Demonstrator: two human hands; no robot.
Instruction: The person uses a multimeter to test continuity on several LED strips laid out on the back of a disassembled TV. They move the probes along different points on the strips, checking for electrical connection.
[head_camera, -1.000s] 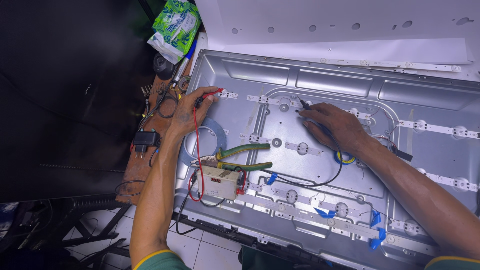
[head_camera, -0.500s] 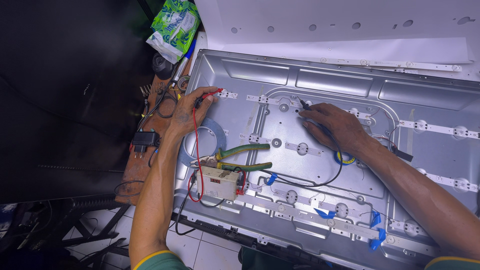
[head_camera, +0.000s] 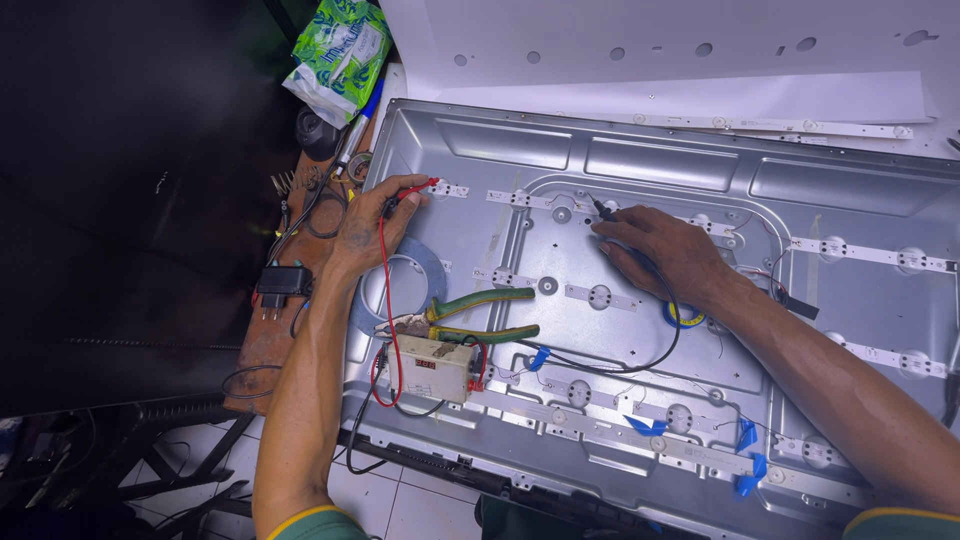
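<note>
Left hand (head_camera: 365, 225) fingers pinch the red probe (head_camera: 412, 192) onto the far-left LED strip (head_camera: 445, 189), right hand (head_camera: 665, 250) fingers pinch the black probe (head_camera: 600, 209) further right; steady both tips squarely on contacts.

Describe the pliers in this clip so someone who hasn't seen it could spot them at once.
Start from the big grey metal panel that fills the frame, and go to its left part, just right of the left forearm. There the pliers lie flat, just above a small cream tester box. Their two green handles, splayed and pointing right, set them apart from the white strips and wires around them.
</note>
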